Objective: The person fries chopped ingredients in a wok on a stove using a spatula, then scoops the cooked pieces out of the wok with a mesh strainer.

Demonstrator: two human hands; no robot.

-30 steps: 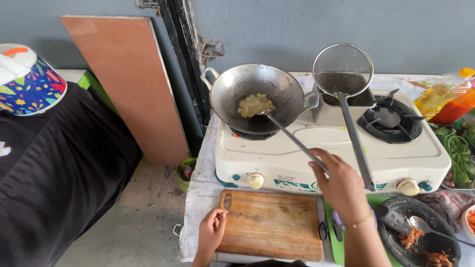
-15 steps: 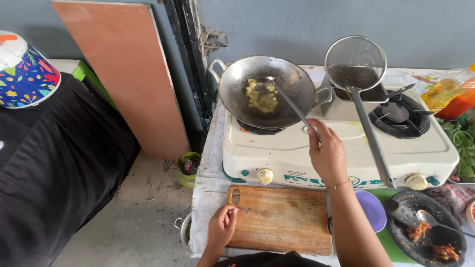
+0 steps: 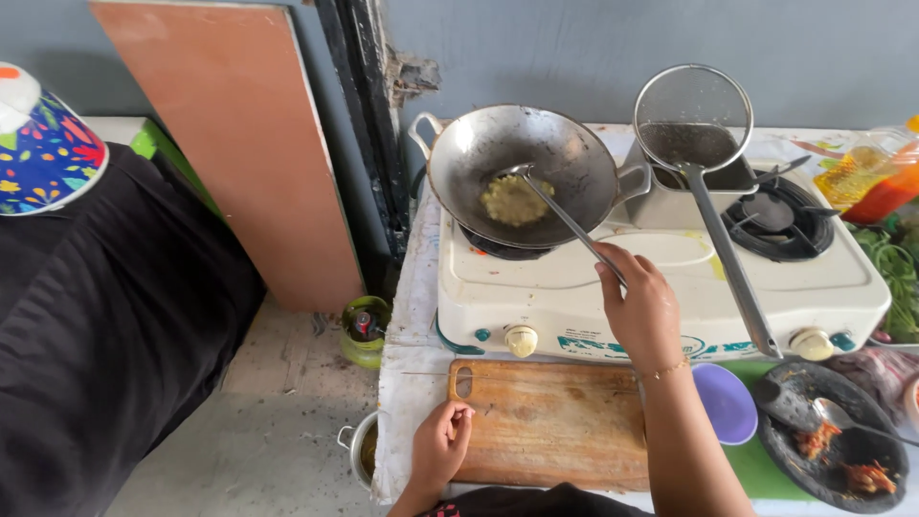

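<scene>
Steel spatula (image 3: 560, 213) handle in right-hand fingers (image 3: 613, 273), round wok (image 3: 522, 172); left fingers (image 3: 458, 419) loosely curled, empty, on wooden board (image 3: 555, 421).

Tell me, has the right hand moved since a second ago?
Yes. The right hand, holding the spatula, went from the stove's front edge up over its top, toward the wok.

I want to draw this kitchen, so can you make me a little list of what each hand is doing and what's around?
Right hand: holds spatula handle, tip in the wok
Left hand: rests on cutting board edge
In wok: yellowish food
Under wok: white stove
Nearby: strainer, purple bowl
</scene>
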